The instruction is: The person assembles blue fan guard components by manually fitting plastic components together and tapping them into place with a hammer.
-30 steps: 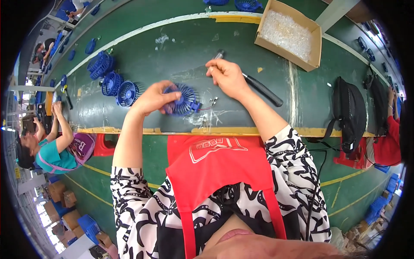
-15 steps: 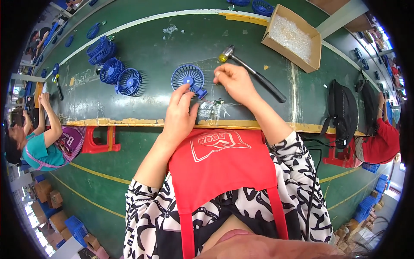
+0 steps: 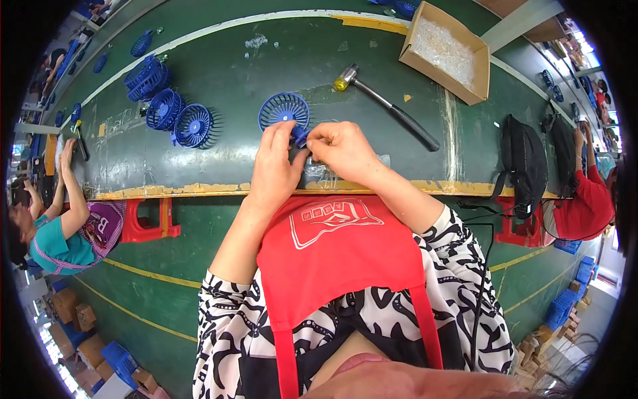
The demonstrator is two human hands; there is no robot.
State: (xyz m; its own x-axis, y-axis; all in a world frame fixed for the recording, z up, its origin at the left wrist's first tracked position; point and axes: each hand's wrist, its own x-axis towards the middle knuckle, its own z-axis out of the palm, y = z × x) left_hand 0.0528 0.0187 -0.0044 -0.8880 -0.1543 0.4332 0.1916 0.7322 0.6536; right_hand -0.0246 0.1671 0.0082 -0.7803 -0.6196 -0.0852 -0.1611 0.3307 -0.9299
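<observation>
Gripping its stem (image 3: 300, 137), left hand (image 3: 276, 161) and right hand (image 3: 341, 150) have the blue fan (image 3: 285, 112) ahead.

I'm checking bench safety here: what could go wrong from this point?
The left hand and right hand meet at the neck of the blue slatted part, so a slipping grip might pinch a fingertip or strain that narrow piece.
The hammer lies loose beyond the right hand; a wide reach could knock it.
The nearest of the blue parts on the left might get nudged by the left arm.
</observation>
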